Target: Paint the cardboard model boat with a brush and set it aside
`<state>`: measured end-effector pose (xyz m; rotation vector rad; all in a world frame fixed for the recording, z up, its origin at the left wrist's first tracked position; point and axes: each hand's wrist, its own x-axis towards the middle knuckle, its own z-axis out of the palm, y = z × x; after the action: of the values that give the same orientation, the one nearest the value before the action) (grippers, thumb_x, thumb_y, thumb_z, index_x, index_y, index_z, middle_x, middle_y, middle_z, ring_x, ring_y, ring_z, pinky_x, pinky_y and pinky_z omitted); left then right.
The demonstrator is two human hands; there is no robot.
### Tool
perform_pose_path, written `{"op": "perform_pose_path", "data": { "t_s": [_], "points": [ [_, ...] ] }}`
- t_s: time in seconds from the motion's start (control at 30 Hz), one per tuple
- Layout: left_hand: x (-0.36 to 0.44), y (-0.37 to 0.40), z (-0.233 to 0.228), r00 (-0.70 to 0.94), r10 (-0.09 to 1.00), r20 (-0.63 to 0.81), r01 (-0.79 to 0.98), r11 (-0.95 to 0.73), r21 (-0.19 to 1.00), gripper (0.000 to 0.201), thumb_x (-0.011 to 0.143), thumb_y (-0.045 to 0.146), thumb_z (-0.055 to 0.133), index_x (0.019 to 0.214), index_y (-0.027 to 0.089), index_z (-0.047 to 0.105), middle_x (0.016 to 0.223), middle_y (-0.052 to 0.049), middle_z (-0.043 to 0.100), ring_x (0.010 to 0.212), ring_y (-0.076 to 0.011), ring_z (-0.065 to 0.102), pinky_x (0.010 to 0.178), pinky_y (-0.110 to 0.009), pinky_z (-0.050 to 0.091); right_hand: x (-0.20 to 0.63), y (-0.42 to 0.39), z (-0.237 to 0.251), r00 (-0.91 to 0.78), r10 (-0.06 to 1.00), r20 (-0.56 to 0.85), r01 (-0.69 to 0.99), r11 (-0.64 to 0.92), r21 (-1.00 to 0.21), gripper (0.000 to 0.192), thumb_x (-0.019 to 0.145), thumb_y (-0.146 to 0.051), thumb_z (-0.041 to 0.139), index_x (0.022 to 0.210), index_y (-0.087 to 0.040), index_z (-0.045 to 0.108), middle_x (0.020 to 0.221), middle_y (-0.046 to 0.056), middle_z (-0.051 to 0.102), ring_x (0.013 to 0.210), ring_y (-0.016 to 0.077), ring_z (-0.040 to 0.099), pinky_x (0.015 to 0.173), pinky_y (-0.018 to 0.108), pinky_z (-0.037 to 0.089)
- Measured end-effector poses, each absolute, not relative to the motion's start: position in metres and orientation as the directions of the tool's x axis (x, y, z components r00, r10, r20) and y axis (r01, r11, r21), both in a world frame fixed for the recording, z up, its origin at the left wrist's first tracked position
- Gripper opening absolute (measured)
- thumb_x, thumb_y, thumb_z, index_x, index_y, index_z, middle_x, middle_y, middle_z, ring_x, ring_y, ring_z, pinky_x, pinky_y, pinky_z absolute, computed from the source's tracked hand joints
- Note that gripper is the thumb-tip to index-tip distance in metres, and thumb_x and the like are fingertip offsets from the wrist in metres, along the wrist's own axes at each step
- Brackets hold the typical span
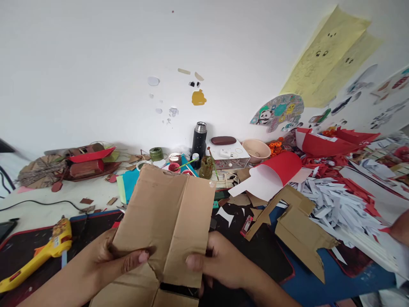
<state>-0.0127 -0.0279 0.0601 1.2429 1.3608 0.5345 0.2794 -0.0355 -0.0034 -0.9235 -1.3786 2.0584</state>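
Observation:
A creased brown cardboard sheet (156, 213) is held up over the black mat, tilted toward me. My left hand (118, 260) grips its left side, thumb flat on the front face. On the right edge, my right hand (217, 260) pinches it between the thumb in front and fingers behind. Low down, a tear and a rectangular gap run across the cardboard near both thumbs. The fingers behind the sheet are mostly hidden. A yellow glue gun (47, 251) lies on the mat to the left of my left hand.
Cardboard offcuts (300, 230) and a pile of white paper strips (341, 209) lie to the right. Behind stand a black flask (198, 143), paint jars and a pink bowl (256, 150). A red paper roll (284, 170) lies nearby. Part of another person's hand (400, 227) shows at far right.

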Motion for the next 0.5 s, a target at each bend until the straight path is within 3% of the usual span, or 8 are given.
{"op": "perform_pose_path", "data": {
  "t_s": [0.13, 0.17, 0.23, 0.3, 0.4, 0.5],
  "points": [
    [-0.004, -0.031, 0.055, 0.248, 0.858, -0.45, 0.348, 0.354, 0.868, 0.061, 0.073, 0.079, 0.089, 0.112, 0.033, 0.092, 0.105, -0.005, 0.092, 0.108, -0.0377, 0.085, 0.095, -0.043, 0.071, 0.288, -0.011, 0.001, -0.419, 0.886, -0.197, -0.076, -0.25, -0.965, 0.077, 0.085, -0.091, 0.081, 0.11, -0.018, 0.081, 0.089, 0.005, 0.079, 0.064, 0.0169, 0.07, 0.049, 0.023, 0.051],
    [-0.004, -0.03, 0.052, 0.273, 0.847, -0.457, 0.343, 0.358, 0.868, 0.062, 0.073, 0.079, 0.089, 0.112, 0.032, 0.092, 0.106, -0.006, 0.092, 0.11, -0.0382, 0.085, 0.097, -0.044, 0.07, 0.289, -0.005, 0.005, -0.37, 0.914, -0.167, -0.08, -0.21, -0.974, 0.074, 0.086, -0.088, 0.082, 0.11, -0.019, 0.082, 0.092, 0.006, 0.081, 0.071, 0.0202, 0.073, 0.056, 0.027, 0.057],
    [-0.008, -0.026, 0.047, 0.303, 0.828, -0.472, 0.35, 0.364, 0.863, 0.064, 0.073, 0.078, 0.09, 0.114, 0.029, 0.091, 0.11, -0.007, 0.091, 0.113, -0.0404, 0.084, 0.1, -0.049, 0.07, 0.289, 0.006, 0.014, -0.284, 0.953, -0.1, -0.088, -0.13, -0.988, 0.07, 0.087, -0.081, 0.088, 0.125, -0.022, 0.082, 0.11, 0.008, 0.086, 0.103, 0.0294, 0.081, 0.086, 0.04, 0.066],
    [-0.016, -0.017, 0.047, 0.292, 0.838, -0.461, 0.394, 0.334, 0.856, 0.068, 0.072, 0.078, 0.091, 0.118, 0.028, 0.09, 0.119, -0.01, 0.091, 0.117, -0.0438, 0.083, 0.101, -0.053, 0.07, 0.287, 0.014, 0.022, -0.269, 0.961, -0.064, -0.075, -0.087, -0.993, 0.07, 0.089, -0.078, 0.088, 0.13, -0.022, 0.082, 0.124, 0.011, 0.087, 0.118, 0.035, 0.08, 0.101, 0.048, 0.064],
    [-0.025, 0.003, 0.063, 0.195, 0.948, -0.253, 0.467, 0.138, 0.874, 0.084, 0.077, 0.079, 0.087, 0.146, 0.032, 0.078, 0.153, -0.01, 0.079, 0.144, -0.0443, 0.071, 0.11, -0.048, 0.066, 0.282, 0.018, 0.027, -0.311, 0.949, -0.05, -0.011, -0.056, -0.998, 0.064, 0.091, -0.073, 0.087, 0.128, -0.02, 0.083, 0.131, 0.012, 0.086, 0.124, 0.0375, 0.079, 0.105, 0.051, 0.062],
    [-0.019, 0.023, 0.089, 0.105, 0.99, 0.094, 0.597, -0.138, 0.79, 0.095, 0.086, 0.075, 0.083, 0.168, 0.036, 0.056, 0.175, -0.005, 0.06, 0.154, -0.039, 0.062, 0.115, -0.04, 0.06, 0.271, 0.017, 0.024, -0.404, 0.913, -0.059, 0.047, -0.044, -0.998, 0.055, 0.094, -0.063, 0.088, 0.129, -0.021, 0.084, 0.132, 0.011, 0.086, 0.123, 0.0359, 0.079, 0.105, 0.049, 0.062]
  ]
}}
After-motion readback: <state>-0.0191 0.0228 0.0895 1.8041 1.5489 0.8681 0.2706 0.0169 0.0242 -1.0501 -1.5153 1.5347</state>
